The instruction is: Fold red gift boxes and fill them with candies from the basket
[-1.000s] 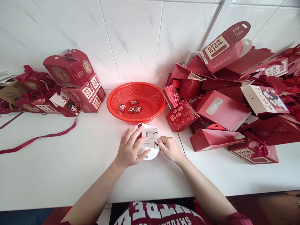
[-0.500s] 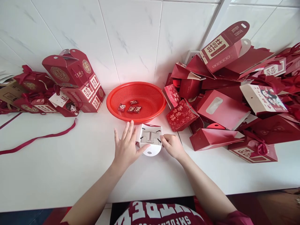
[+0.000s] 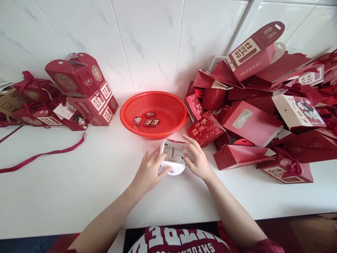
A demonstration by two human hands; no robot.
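A small paper gift box (image 3: 174, 169) stands on the table with its top uncovered, its white inside and front flap showing and fold slots visible on the bottom. My left hand (image 3: 149, 171) is at its left side, fingers bent and apart, with fingertips at the left wall and the thumb by the front flap. At the right wall is my right hand (image 3: 198, 161), fingers spread, fingertips near or on the edge. Just behind the box is a red plastic basket (image 3: 126, 127), with several wrapped candies (image 3: 154, 123) lying in it.
Red gift boxes (image 3: 97, 107) are stacked at the left, near a loose dark red ribbon (image 3: 56, 152). A large heap of red boxes (image 3: 250, 121) covers the right side, its near edge close to my right hand. A tiled wall (image 3: 150, 45) stands behind the white table (image 3: 52, 196).
The gift box has shifted slightly to the right. My left hand has come nearer me and bent its fingers. My right hand has gone from closed at the box's edge to spread.
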